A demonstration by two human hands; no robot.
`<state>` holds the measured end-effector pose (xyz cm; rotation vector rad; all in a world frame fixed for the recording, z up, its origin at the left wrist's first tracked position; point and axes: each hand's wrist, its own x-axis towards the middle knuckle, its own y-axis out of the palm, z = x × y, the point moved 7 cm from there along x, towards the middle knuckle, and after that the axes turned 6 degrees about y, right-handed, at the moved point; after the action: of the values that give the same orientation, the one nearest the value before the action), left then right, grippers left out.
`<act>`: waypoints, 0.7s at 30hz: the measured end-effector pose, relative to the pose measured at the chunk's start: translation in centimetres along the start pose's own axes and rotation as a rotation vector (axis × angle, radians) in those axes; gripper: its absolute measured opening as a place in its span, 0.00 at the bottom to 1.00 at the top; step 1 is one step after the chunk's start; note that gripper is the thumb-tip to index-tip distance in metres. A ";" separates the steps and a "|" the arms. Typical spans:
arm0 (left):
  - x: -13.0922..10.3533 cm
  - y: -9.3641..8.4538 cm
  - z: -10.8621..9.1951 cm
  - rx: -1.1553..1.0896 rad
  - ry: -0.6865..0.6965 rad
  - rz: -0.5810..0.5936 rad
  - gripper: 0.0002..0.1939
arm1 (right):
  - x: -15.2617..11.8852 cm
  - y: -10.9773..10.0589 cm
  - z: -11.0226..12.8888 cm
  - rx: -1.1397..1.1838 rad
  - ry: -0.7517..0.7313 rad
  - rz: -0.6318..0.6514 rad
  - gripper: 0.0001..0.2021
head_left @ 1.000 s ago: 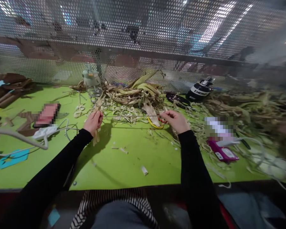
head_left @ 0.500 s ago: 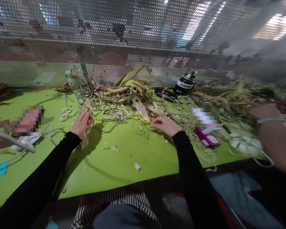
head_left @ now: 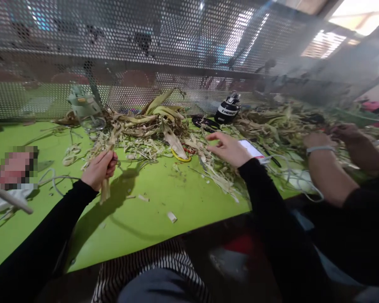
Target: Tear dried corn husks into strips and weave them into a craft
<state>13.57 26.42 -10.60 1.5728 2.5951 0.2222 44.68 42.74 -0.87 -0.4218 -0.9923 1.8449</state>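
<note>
My left hand [head_left: 100,168] is closed round a bundle of dried husk [head_left: 105,191]. Pale ends of the bundle stick out above and below the fist. My right hand [head_left: 229,149] hovers over the husk scraps, thumb and forefinger apart, with nothing visible between them. To its left lies a tool with a yellow curved handle [head_left: 181,157] and a red part, partly covered by a broad pale husk [head_left: 174,142]. Behind both hands is a heap of dry and greenish husks [head_left: 142,124], with shredded strips [head_left: 135,147] in front.
A clear bottle with a green top [head_left: 86,109] and a black bottle [head_left: 228,109] stand at the back by a perforated metal screen [head_left: 164,50]. A lit phone [head_left: 251,149] and cables lie to the right. Another person's arms [head_left: 330,172] reach over husks there.
My right hand has moved right, away from the yellow-handled tool, and its fingers have spread. My left hand keeps the bundle. The view has turned right, showing more of the other person's arms.
</note>
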 end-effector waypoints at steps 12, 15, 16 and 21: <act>0.9 7.1 -7.9 -0.058 0.178 0.244 0.10 | 0.0 8.4 6.2 0.543 -0.194 0.519 0.09; 2.8 5.4 -6.3 -0.056 0.097 0.192 0.10 | 2.0 3.0 3.4 0.661 -0.071 0.327 0.08; 3.2 4.7 -5.7 -0.064 0.090 0.149 0.10 | 2.4 2.2 2.9 0.677 -0.033 0.290 0.08; 3.2 2.3 -3.4 -0.127 0.031 -0.021 0.10 | 3.4 4.0 3.4 0.634 0.086 0.296 0.07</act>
<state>13.62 30.05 -6.90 1.5112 2.5624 0.4032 38.53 43.35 -1.50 -0.2610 -0.2555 2.2609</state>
